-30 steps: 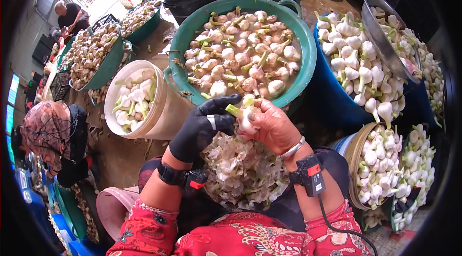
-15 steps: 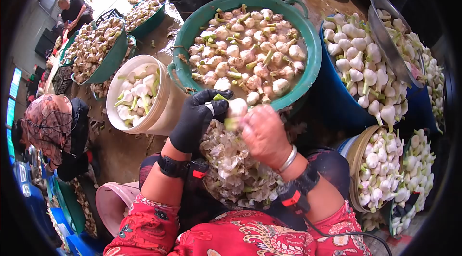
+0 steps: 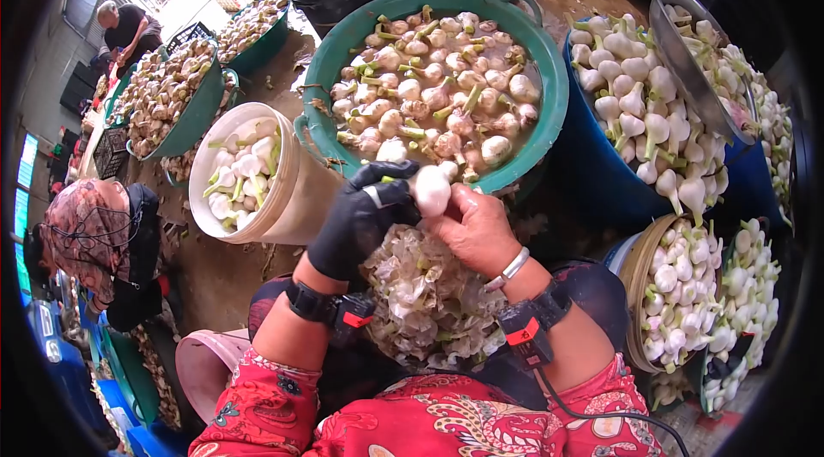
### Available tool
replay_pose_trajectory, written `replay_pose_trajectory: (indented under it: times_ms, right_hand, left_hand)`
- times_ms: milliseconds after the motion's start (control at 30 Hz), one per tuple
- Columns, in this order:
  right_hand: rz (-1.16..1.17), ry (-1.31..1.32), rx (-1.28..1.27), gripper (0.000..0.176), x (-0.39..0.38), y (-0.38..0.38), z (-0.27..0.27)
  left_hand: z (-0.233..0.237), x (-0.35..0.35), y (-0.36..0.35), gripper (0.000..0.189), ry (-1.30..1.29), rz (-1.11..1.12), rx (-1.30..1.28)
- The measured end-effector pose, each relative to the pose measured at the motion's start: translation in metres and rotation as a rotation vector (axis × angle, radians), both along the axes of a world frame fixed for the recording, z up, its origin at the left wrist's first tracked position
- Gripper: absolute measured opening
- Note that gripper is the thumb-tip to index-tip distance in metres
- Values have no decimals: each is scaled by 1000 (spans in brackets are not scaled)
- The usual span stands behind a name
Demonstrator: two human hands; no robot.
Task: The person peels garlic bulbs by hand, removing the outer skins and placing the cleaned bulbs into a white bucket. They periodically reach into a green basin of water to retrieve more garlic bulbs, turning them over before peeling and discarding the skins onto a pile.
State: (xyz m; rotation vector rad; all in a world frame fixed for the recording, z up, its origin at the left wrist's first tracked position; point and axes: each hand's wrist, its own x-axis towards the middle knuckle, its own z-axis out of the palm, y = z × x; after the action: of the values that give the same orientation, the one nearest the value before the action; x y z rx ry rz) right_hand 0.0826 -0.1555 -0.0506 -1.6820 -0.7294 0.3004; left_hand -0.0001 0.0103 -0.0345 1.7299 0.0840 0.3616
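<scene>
My left hand (image 3: 365, 215), in a black glove, is closed around a white garlic bulb (image 3: 432, 191) above my lap. A bit of green stem shows by its fingers. My bare right hand (image 3: 481, 232) pinches the same bulb from the right; its fingertips are partly hidden behind it. Below both hands lies a heap of papery garlic skins (image 3: 429, 294). Just beyond them is a green tub (image 3: 547, 135) of water with many unpeeled garlic bulbs (image 3: 446, 96) in it.
On the left stands a white bucket (image 3: 296, 199) with peeled garlic. A blue barrel (image 3: 596, 152) heaped with white bulbs is at right, a metal basin (image 3: 687, 45) leaning on it. Another person (image 3: 94, 234) bends at far left. A pink bucket (image 3: 202, 367) sits by my left arm.
My right hand was blurred in motion over the bulb; now it is still at the bulb's right side. The bulb looks whiter and smoother, turned more upright.
</scene>
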Motion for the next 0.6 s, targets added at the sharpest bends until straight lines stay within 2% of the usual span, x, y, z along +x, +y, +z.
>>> replay_pose_trajectory:
  times_ms: [33,67,133,167,200,267,300,333,367,400,467,533,600]
  right_hand:
    - [10,156,-108,14,4,-2,-4]
    - [4,157,-104,14,9,-3,-5]
    - [-77,235,-86,11,20,-9,-5]
    - [-79,108,-233,11,24,-15,-2]
    - [-81,110,-230,11,26,-17,-4]
    - [-262,-209,-96,11,27,-19,-7]
    - [-308,-96,-69,15,30,-19,-2]
    - [-326,100,110,17,34,-17,-2]
    - [-292,176,10,18,42,-23,2]
    - [-258,253,-88,18,48,-30,7]
    - [-278,211,-80,17,44,-29,20]
    - [-305,169,-72,17,43,-31,16]
    - [-510,-576,-192,11,46,-31,-2]
  left_hand:
    - [3,-1,13,35,52,32,-174]
    - [8,-2,29,34,106,60,-345]
    - [38,-13,62,28,-25,217,-31]
    - [55,-23,77,24,-4,348,-103]
    - [67,-34,95,24,18,480,-175]
    - [66,-47,129,28,72,565,589]
    - [65,-48,131,28,91,549,593]
    - [72,-37,112,27,82,491,582]
    - [60,-26,112,25,63,362,731]
    - [55,-9,88,25,73,252,681]
    - [38,27,44,28,135,84,672]
    - [1,65,33,31,238,-19,844]
    - [-17,96,24,39,383,-152,1120]
